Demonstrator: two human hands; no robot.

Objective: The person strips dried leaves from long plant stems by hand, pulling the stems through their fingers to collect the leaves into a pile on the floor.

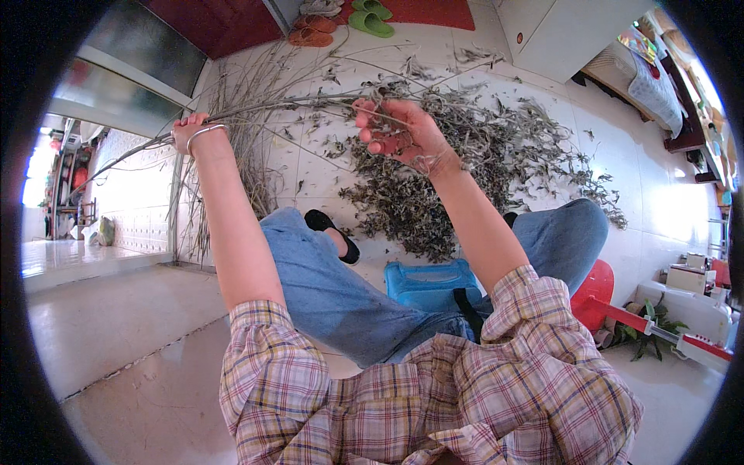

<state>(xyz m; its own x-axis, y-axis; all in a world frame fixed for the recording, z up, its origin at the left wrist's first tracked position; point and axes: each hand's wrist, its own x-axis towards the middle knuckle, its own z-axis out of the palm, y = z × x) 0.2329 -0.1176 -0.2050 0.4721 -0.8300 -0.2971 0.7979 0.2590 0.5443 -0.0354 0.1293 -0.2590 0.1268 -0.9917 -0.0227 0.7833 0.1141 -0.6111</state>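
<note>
My left hand [190,129], with a silver bangle at the wrist, is closed around a bunch of long, thin dried plant stems [261,107]. The stems run from lower left, through the fist, to the middle of the view. My right hand [401,135] hovers near their far end, palm partly turned up and fingers loosely curled apart. A thin stem crosses its fingers, and dry leaf bits cling to the palm and wrist. Below it on the tiles spreads a pile of dried, crumpled leaves [407,209].
A heap of bare stems [250,168] lies beside the glass-panelled door [133,87]. Between my legs is a blue plastic stool [430,282]. Green slippers [371,24] and orange slippers [312,32] rest at the far side. A red plastic object [594,293] stands at right.
</note>
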